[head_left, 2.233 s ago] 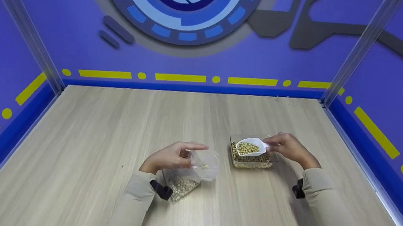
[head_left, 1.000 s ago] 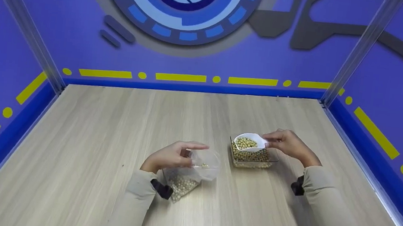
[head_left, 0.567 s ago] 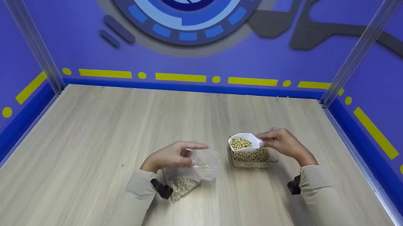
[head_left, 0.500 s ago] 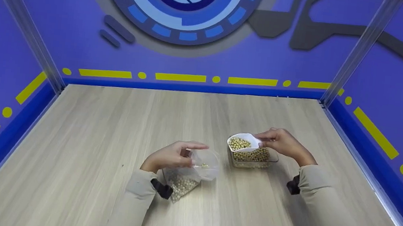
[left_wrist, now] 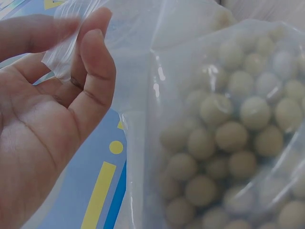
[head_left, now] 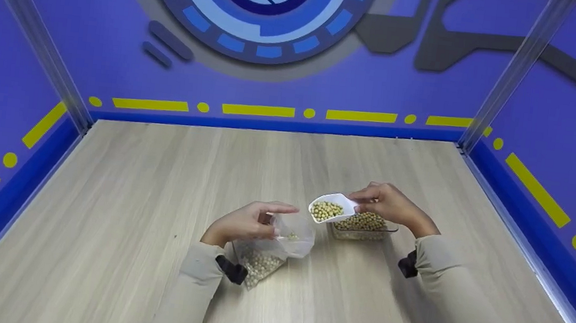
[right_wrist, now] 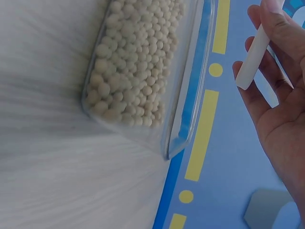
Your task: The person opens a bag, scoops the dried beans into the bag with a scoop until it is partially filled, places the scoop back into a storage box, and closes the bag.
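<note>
My left hand pinches the mouth of a clear plastic bag, which stands spread on the table. Round, pale yellow-green beans that look like soybeans or dried peas fill its lower part. With my right hand I grip the handle of a white scoop, which carries a heap of these beans. The scoop hangs over the left side of a clear rectangular container of beans, its tip pointing to the bag's opening. In the right wrist view only the scoop's handle shows.
A light wood tabletop lies under everything. Blue-purple panels with yellow marks stand at the back and on both sides, joined by metal corner posts.
My right hand has lifted the loaded scoop from over the middle of the container and carried it left, nearer the bag. My left hand and the bag have stayed put.
</note>
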Action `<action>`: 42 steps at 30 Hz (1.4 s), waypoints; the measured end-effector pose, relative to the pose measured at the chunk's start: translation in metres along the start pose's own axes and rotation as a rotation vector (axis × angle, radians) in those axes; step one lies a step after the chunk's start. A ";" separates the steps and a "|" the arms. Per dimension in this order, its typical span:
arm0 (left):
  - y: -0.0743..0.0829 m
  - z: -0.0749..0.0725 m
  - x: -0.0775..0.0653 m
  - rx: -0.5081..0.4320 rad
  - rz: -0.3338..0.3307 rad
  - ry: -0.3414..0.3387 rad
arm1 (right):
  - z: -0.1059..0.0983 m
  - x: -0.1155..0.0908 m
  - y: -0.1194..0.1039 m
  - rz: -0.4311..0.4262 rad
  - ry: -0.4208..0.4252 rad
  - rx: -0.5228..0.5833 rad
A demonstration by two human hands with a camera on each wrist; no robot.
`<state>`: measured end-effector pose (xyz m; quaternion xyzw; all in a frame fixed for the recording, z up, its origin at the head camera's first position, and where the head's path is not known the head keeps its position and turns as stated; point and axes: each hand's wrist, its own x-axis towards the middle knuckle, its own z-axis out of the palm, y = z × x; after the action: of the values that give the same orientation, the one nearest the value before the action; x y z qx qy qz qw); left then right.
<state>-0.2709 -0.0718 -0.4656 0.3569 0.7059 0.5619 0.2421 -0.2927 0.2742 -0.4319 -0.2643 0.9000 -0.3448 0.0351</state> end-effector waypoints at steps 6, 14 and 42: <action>0.001 0.001 0.000 -0.006 -0.016 0.000 | 0.005 0.004 -0.006 -0.071 -0.016 -0.023; -0.001 0.002 0.001 -0.080 -0.015 -0.019 | 0.010 0.009 -0.016 -0.100 -0.063 -0.063; 0.000 0.001 0.002 -0.002 -0.011 -0.008 | 0.003 0.015 -0.034 -0.218 -0.120 -0.230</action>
<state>-0.2706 -0.0696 -0.4655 0.3550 0.7065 0.5597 0.2483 -0.2897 0.2435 -0.4100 -0.3828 0.8959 -0.2246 0.0208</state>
